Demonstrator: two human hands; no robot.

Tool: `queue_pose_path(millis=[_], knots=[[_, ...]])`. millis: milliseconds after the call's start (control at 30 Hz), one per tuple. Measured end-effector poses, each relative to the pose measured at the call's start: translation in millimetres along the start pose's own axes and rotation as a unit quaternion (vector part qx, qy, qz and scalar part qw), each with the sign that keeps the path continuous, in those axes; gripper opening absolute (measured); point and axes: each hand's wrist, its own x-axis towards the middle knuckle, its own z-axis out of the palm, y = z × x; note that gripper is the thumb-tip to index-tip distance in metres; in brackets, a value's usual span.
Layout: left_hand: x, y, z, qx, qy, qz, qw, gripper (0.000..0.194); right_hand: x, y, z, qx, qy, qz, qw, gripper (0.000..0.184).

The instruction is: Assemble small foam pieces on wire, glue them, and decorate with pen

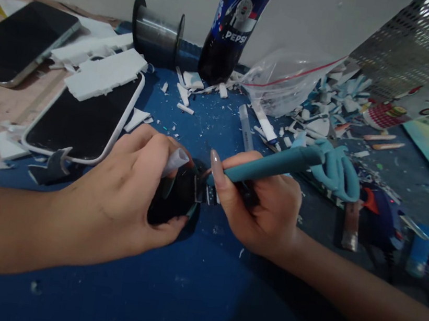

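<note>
My left hand (132, 181) is wrapped round a dark, rounded object (172, 197) with a few teal edges, low over the blue work surface. A rolled, translucent whitish piece (177, 161) sticks out between its fingers. In a pinch, my right hand (258, 203) holds a teal pen-shaped tool (273, 163), its thin tip pointing left at the dark object's right edge. Whether the tip touches cannot be made out. Beside that edge lies a small black-and-white striped piece (210, 195). Thick teal loops (337, 171) lie behind the tool's rear end; whether they join it is unclear.
A Pepsi bottle (231, 31) and a clear spool (156, 32) stand at the back wall. White scraps surround a plastic bag (280, 79). Two phones, one dark (20, 40) and one white-rimmed (85, 122), lie left. A navy object (383, 217) sits right.
</note>
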Motion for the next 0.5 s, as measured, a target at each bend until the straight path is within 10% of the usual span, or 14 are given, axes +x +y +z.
queue_pose_path(millis=[500], knots=[[1.2, 0.4, 0.3, -0.004, 0.0, 0.007, 1.0, 0.028, -0.9, -0.3, -0.7, 0.016, -0.004, -0.013, 1.0, 0.007]])
